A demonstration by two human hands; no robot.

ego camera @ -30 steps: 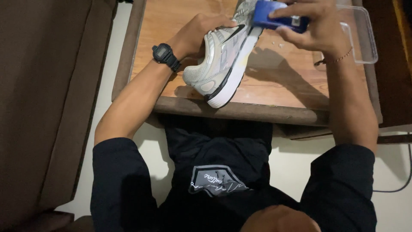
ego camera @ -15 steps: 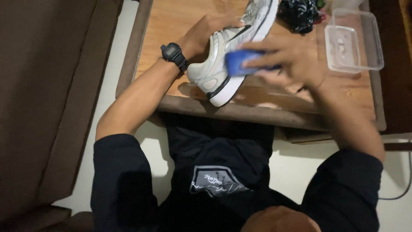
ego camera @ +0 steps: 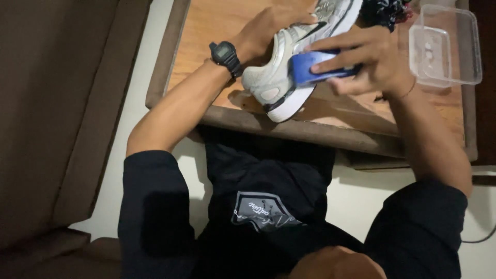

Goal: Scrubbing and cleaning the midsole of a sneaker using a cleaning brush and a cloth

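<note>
Two hands at work on one pale sneaker [ego camera: 281, 72] above a wooden tabletop [ego camera: 217, 31].

The left hand [ego camera: 268, 31], with a black wristwatch [ego camera: 226, 54] on its wrist, is closed around the upper part of the sneaker and holds it tilted, heel end near the tabletop's front edge and toe pointing away. The right hand [ego camera: 369, 57] is clenched on a blue brush [ego camera: 312, 67], its fingers [ego camera: 336, 49] laid along the top, and presses it against the side of the sneaker near the white sole. A clear plastic container [ego camera: 447, 46] sits on the tabletop just to the right of that hand, and a dark bundle of cloth [ego camera: 385, 11] lies behind the sneaker at the far edge. A brown sofa [ego camera: 57, 113] stands to the left.
</note>
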